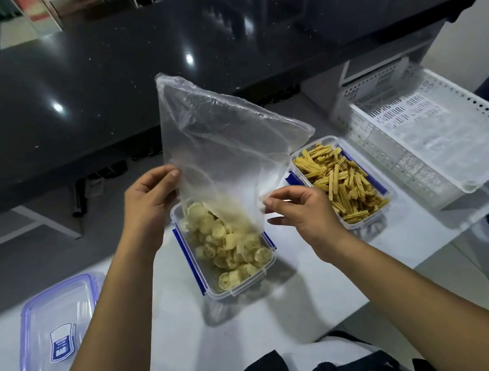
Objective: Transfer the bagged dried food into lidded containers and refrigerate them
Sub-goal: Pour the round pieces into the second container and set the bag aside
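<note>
Both hands hold the clear plastic bag (223,145) mouth-down over the near container (229,248). The left hand (147,202) grips one edge; the right hand (298,209) pinches the other. Pale round dried slices (232,247) fill that container. Just beside it, a second container (343,180) holds yellow sticks. A lid (53,335) lies on the white table (253,330).

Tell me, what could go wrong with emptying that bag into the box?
The clear bag, upended and pinched by the left hand and right hand, hangs over only the far end of the near container; late pieces could drop onto the white table. The round slices already reach the rim, so the lid might not close flat. The stick-filled container beside the right hand could get nudged.
</note>
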Demonstrator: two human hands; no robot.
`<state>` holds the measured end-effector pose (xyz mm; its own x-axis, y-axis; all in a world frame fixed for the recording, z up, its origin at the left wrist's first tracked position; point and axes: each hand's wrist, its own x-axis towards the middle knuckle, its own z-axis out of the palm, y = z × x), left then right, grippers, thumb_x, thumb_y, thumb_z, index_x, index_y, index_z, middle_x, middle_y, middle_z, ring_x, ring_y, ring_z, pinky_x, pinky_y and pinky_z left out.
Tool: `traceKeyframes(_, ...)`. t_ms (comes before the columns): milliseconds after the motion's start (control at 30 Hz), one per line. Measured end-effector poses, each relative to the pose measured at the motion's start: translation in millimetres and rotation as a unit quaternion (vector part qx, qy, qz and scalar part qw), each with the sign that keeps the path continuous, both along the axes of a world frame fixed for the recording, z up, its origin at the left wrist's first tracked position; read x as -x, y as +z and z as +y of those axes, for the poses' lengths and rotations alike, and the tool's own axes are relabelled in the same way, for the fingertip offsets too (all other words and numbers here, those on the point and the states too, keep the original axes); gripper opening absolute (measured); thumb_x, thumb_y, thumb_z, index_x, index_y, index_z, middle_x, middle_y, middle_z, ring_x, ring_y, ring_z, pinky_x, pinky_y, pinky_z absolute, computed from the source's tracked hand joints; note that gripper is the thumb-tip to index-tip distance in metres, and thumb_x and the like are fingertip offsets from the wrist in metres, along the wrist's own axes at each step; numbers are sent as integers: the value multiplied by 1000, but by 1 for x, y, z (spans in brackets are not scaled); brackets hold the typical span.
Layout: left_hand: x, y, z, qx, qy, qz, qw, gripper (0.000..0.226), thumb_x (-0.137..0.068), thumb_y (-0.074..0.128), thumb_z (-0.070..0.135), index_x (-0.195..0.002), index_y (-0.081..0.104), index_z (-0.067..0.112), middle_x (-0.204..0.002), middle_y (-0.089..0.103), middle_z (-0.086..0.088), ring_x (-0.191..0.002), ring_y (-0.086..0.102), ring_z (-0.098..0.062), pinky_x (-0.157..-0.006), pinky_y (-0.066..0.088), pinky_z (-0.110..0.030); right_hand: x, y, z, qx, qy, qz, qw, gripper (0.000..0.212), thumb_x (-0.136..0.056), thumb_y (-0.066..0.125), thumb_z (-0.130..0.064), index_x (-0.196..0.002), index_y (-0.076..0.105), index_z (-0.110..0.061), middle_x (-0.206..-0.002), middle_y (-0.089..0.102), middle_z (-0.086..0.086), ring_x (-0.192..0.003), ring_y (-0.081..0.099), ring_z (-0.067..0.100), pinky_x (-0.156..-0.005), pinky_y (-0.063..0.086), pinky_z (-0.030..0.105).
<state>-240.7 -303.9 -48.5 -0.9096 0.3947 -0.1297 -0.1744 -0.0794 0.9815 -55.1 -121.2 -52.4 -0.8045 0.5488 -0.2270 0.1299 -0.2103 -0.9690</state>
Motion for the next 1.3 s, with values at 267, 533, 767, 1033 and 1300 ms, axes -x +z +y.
traceKeyframes(267,0,22,1,-11,2,23,1000,17,-76,74,29,-91,76,21,-83,73,5,-77,66,-8,-69,54,-20,4,6,-1,3,19,-14,1000,16,-83,78,-12,-98,77,-13,-97,77,-2,-99,71,16,-88,58,37)
traceKeyframes(533,-9,40,0,-16,10,61,998,9,-87,71,15,-96,73,12,-80,74,7,-78,68,-6,-73,54,-18,22,9,4,77,10,-65,995,10,-84,76,-14,-93,76,-19,-97,76,-7,-110,62,11,-96,42,36)
traceKeyframes(767,-15,66,-9,12,11,114,993,9,-90,71,17,-97,74,13,-86,73,2,-82,68,-10,-74,56,-21,33,24,3,67,53,-53,995,16,-86,75,-18,-101,76,-15,-96,76,-6,-98,62,2,-89,41,31)
traceKeyframes(1033,-27,82,-24,-17,-13,99,995,8,-83,73,22,-90,76,18,-89,71,-2,-88,65,-16,-81,57,-28,31,19,-20,25,97,-90,991,36,-83,76,-41,-109,74,-17,-113,72,-7,-111,59,2,-80,38,17)
traceKeyframes(1300,-56,93,-31,-39,-65,80,994,10,-81,68,27,-87,75,22,-89,70,1,-89,65,-15,-79,57,-28,13,30,-25,39,5,-42,998,4,-89,71,-14,-93,72,-12,-94,72,-2,-88,62,4,-72,41,17)
